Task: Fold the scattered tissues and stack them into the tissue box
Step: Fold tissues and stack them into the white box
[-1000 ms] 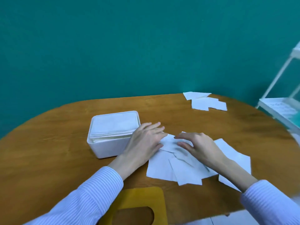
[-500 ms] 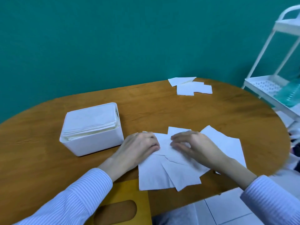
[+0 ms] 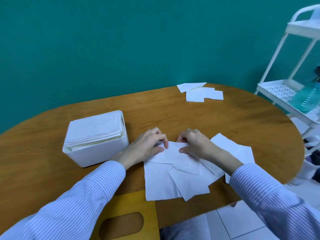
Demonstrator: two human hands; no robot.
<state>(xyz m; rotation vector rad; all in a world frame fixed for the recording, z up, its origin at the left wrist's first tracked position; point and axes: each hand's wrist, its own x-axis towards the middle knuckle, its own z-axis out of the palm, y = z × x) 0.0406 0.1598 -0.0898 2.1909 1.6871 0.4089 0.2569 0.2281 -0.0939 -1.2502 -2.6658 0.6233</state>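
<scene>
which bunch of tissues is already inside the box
The neat stack in the white tissue box left of the hands. The other two groups lie loose on the table: one under the hands, one at the far edge.

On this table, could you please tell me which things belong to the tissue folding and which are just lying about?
Part of the job:
- top tissue, pinched by left hand and right hand
- loose tissues beneath it
- far tissues near the wall
- white tissue box, already holding a stack

Just lying about:
- yellow lid with an oval slot
- white cart
- blue bottle
</scene>
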